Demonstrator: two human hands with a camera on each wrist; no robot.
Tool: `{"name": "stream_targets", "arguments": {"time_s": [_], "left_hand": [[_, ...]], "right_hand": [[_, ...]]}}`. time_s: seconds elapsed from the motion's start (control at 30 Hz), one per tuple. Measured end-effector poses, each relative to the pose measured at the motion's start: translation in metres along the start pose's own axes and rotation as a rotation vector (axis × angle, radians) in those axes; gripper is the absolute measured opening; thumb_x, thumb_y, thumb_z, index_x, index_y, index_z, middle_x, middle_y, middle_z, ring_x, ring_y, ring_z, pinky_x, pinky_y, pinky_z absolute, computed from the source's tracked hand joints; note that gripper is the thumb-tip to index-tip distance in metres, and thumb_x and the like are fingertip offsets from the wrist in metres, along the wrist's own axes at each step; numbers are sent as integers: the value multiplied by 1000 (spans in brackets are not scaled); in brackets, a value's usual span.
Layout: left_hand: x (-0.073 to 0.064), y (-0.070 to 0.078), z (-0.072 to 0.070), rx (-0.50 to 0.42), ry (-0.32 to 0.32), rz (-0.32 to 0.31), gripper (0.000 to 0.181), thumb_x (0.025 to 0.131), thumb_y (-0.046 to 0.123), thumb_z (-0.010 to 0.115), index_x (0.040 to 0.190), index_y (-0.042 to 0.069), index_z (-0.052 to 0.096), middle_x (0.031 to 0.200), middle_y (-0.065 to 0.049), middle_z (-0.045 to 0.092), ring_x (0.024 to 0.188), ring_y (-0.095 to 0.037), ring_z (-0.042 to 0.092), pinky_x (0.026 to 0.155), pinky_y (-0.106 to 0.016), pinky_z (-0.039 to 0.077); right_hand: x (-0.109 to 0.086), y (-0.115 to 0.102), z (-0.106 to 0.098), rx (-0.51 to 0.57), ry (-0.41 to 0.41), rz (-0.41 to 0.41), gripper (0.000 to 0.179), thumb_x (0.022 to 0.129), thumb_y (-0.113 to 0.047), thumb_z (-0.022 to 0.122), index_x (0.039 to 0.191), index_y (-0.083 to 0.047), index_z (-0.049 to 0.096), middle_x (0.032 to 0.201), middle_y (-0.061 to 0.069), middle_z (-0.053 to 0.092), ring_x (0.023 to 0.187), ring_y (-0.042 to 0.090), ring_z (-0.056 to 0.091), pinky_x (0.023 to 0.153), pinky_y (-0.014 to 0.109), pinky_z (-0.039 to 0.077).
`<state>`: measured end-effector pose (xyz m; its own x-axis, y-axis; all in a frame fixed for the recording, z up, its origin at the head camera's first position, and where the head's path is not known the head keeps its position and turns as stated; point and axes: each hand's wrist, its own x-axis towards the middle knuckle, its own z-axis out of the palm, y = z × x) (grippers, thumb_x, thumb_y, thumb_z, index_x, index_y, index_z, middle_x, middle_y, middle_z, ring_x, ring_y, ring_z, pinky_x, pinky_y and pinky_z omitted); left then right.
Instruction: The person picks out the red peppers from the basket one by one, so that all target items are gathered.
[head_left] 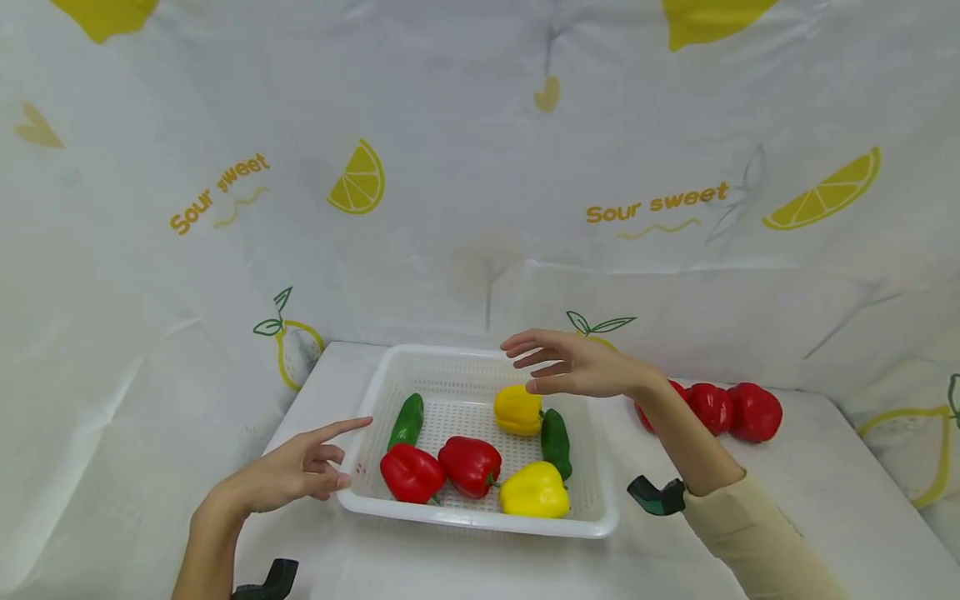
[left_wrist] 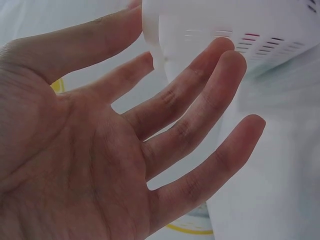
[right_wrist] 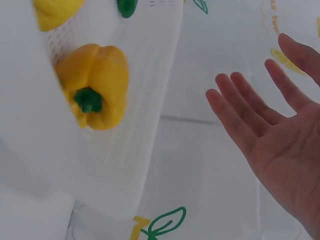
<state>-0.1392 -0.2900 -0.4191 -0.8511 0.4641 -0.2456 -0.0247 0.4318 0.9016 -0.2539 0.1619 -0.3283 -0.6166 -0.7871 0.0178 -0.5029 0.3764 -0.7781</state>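
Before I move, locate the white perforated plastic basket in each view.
Head: the basket sits in the lower middle.
Left wrist: top right, cut off by the frame.
Right wrist: left side, also cut off.
Shared landmark: the white lemon-printed sheet.

So your left hand (head_left: 288,471) was at the left side of the basket (head_left: 480,520), index finger (head_left: 341,429) pretty much straight and reaching to the rim, thumb (head_left: 326,482) at the near left corner, other fingers loosely bent outside the wall. Couldn't tell if you were really touching it tbh. Your left forearm (head_left: 212,537) came up from the near left of it, bare. Your right hand (head_left: 581,362) hung above its far right part, not touching, fingers relaxed and a bit spread, nothing in them. Your right forearm (head_left: 690,433) angled in from its right, beige sleeve (head_left: 757,533) bunched below the wrist.
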Motion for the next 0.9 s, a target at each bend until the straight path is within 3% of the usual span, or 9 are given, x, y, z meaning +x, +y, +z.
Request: {"name": "stream_targets", "arguments": {"time_s": [0.4, 0.57, 0.73, 0.9], "left_hand": [[-3, 5, 2, 18, 6, -3, 80, 101, 25, 76, 170, 16, 36, 138, -25, 61, 113, -28, 69, 92, -48, 65], [-2, 4, 2, 16, 4, 1, 81, 100, 26, 76, 170, 16, 36, 134, -23, 62, 111, -27, 69, 92, -50, 66], [-1, 4, 1, 12, 1, -3, 81, 100, 26, 76, 170, 17, 36, 133, -23, 62, 109, -27, 70, 92, -51, 66], [-2, 4, 0, 8, -1, -3, 81, 101, 27, 76, 170, 17, 35, 139, -25, 62, 113, -27, 71, 94, -52, 65]], "right_hand": [[53, -1, 22, -1, -226, 0, 49, 102, -17, 71, 149, -8, 59, 151, 16, 64, 138, 35, 67, 113, 44, 58], [71, -1, 31, -7, -350, 61, 51, 100, -17, 73, 148, -8, 60, 152, 14, 64, 141, 37, 63, 114, 41, 58], [87, 4, 43, 6, -432, 131, 54, 95, -11, 77, 147, -10, 62, 152, 21, 62, 142, 45, 61, 110, 39, 60], [99, 6, 54, -15, -514, 219, 63, 88, -8, 82, 148, -11, 62, 154, 21, 61, 136, 39, 66, 105, 39, 63]]}}
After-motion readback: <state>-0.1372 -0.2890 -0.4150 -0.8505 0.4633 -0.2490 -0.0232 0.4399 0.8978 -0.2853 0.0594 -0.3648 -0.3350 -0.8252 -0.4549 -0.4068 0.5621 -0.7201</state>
